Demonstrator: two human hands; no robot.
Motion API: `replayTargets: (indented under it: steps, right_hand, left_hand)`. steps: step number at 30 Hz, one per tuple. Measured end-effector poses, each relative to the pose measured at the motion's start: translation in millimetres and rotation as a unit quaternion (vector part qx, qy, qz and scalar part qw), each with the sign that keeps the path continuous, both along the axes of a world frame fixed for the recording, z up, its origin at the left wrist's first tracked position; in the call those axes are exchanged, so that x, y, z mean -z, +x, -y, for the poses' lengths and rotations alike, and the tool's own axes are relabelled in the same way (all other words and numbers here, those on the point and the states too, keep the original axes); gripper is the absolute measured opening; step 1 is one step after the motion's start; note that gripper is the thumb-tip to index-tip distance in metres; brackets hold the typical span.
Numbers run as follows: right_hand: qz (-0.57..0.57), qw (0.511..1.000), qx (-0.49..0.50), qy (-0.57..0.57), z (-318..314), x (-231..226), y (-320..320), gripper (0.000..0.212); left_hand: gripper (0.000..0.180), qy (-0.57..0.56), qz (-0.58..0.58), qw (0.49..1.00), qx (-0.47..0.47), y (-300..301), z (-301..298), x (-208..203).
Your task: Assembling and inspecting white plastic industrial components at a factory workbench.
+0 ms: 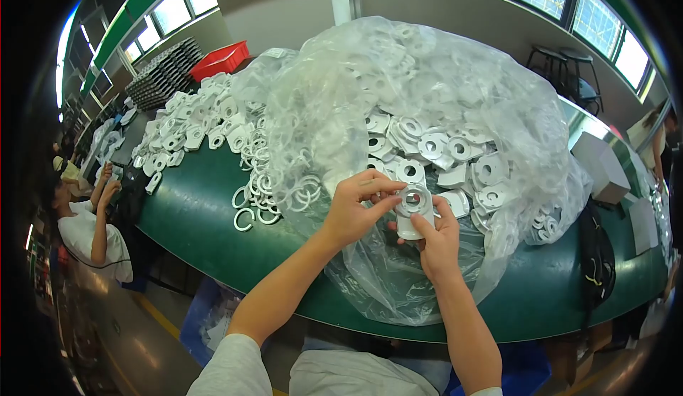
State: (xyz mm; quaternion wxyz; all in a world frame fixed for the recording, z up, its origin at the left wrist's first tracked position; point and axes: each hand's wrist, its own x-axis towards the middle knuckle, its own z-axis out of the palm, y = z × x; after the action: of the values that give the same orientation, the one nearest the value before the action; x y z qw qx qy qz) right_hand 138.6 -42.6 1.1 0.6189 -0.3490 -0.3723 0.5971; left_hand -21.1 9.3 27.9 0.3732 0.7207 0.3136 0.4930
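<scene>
My right hand (440, 243) grips a white plastic part (413, 227) with a flat body and a round, holed end, its thumb lying on the front face. Thumb and fingertips of my left hand (358, 205) pinch at the left rim of that round end. A ring shape shows around the hole; whether it is a separate ring I cannot tell. Behind my hands, many similar white parts (431, 147) spill from a large clear plastic bag (313, 97). Loose white open rings (267, 183) lie left of my left hand.
More white parts (203, 119) are heaped on the green table (192, 204) at left, near a red bin (219, 60) and stacked dark trays (165, 72). A black bundle (596, 257) and pale boxes (600, 168) are at right. Another person (96, 232) works at far left. A blue bin (201, 318) stands below the table edge.
</scene>
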Motion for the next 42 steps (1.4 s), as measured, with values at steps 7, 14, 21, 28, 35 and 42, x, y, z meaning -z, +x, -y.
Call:
replayTargets:
  steps: [7, 14, 21, 28, 35, 42]
  right_hand:
    - [-0.018, 1.0, -0.013, 0.001, 1, 3, 0, 0.023]
    - [0.081, 0.995, 0.007, 0.049, 1, 2, -4, 0.024]
    - [0.127, 0.989, 0.008, 0.069, 3, -3, -4, 0.024]
    - [0.111, 0.992, -0.003, 0.059, 2, -2, -5, 0.024]
    - [0.107, 0.993, 0.004, 0.052, 3, -2, -5, 0.022]
    - [0.074, 0.997, 0.006, 0.034, 1, 3, 2, 0.03]
  left_hand:
    - [0.024, 0.002, -0.01, 1.0, 0.004, -1, 1, -1]
    - [0.017, -0.135, 0.07, 0.988, 0.016, 2, -2, 6]
    - [0.015, -0.19, 0.057, 0.98, 0.034, -2, -3, 7]
    - [0.013, -0.189, 0.048, 0.98, 0.026, 0, -1, 7]
    - [0.011, -0.177, 0.064, 0.982, 0.025, 3, -1, 10]
    - [0.014, -0.128, 0.014, 0.991, 0.033, 2, 3, 7]
